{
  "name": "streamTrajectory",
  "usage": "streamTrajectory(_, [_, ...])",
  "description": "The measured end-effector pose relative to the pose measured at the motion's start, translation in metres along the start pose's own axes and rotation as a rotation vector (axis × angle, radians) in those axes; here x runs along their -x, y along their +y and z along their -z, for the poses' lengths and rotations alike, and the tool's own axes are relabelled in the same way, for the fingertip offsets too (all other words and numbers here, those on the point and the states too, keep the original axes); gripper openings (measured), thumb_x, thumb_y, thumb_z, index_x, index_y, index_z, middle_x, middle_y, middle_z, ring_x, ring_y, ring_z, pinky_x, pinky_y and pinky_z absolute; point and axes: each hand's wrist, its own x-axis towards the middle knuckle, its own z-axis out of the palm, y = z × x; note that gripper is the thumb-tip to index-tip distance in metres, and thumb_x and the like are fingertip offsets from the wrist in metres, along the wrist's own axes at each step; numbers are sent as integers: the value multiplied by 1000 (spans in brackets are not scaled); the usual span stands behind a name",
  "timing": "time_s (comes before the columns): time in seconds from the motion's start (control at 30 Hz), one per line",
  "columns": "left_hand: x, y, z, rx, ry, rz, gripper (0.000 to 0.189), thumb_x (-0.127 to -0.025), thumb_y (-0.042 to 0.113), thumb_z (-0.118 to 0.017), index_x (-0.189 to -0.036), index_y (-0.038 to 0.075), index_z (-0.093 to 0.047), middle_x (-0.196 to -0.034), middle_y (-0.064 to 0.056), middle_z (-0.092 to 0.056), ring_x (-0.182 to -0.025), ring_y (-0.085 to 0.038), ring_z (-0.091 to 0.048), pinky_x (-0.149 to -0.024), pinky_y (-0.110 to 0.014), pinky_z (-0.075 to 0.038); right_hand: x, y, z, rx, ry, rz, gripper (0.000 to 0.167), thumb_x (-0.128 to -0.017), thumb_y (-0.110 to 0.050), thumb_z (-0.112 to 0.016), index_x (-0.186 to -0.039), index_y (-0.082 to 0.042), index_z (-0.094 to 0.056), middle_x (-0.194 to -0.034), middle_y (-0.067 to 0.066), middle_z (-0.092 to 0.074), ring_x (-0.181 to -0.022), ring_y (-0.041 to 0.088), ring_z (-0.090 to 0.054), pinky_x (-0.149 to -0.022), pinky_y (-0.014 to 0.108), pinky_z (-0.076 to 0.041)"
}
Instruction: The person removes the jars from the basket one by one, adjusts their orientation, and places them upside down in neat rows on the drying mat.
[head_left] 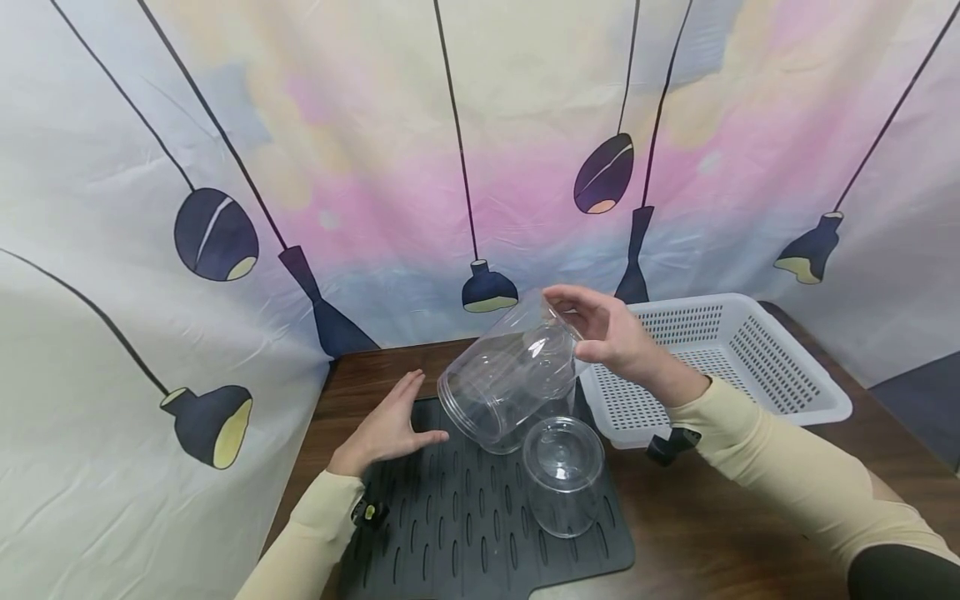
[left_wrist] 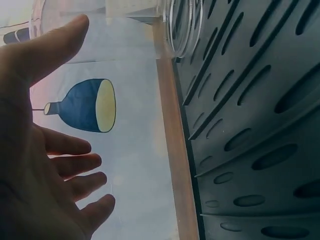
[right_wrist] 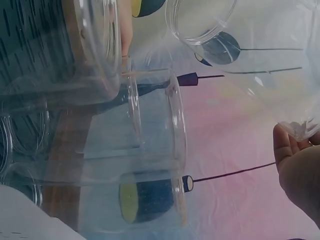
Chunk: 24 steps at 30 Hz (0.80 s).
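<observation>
My right hand [head_left: 611, 333] pinches the upper end of a clear plastic jar [head_left: 491, 387], which is tilted with its wide round rim down to the left. In the right wrist view, the fingertips [right_wrist: 283, 145] grip the jar's edge at far right. My left hand [head_left: 386, 421] is left of that rim, thumb spread from the fingers and palm turned toward the jar, holding nothing. A second clear jar [head_left: 562, 500] stands on the dark grey ribbed mat [head_left: 442, 533] in front. Another clear jar [right_wrist: 155, 125], partly hidden behind the tilted one in the head view, shows in the right wrist view.
A white perforated plastic basket [head_left: 813, 408] sits on the brown wooden table [head_left: 712, 517], to the right of the mat and under my right forearm. A cloth backdrop [head_left: 390, 167] printed with hanging lamps rises right behind the table's back edge.
</observation>
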Motion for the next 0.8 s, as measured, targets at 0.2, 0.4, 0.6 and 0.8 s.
streamTrajectory(0.2, [0, -3, -5, -30, -22, 12, 113, -76, 67, -70, -154, 2, -22, -161, -18, -18, -145, -38, -27, -106, -57, -39, -2, -6, -6, 56, -47, 24, 96, -74, -43, -84, -139, 13, -40, -136, 5, -51, -124, 16, -50, -108, 24, -38])
streamTrajectory(0.4, [0, -5, -10, -51, -53, 34, 113, -75, 68, -71, -154, 1, -25, -160, -19, -20, -143, -39, -31, -104, -58, -40, -5, -10, -13, 136, -82, 59, 94, -74, -41, -84, -136, 16, -41, -132, 10, -51, -122, 17, -50, -107, 25, -39])
streamTrajectory(0.6, [0, -9, -17, -120, -62, 47, 111, -74, 65, -73, -152, 0, -29, -159, -19, -25, -144, -37, -30, -105, -58, -39, -6, -13, -21, 244, -117, 56, 84, -73, -25, -85, -137, 12, -44, -132, 20, -48, -119, 19, -50, -104, 25, -42])
streamTrajectory(0.8, [1, -9, -23, -129, -51, 7, 106, -74, 58, -77, -150, -2, -33, -157, -19, -28, -146, -36, -26, -107, -55, -38, -3, -14, -26, 322, -137, 48, 82, -68, -11, -85, -138, 7, -46, -131, 19, -49, -117, 22, -51, -103, 27, -44])
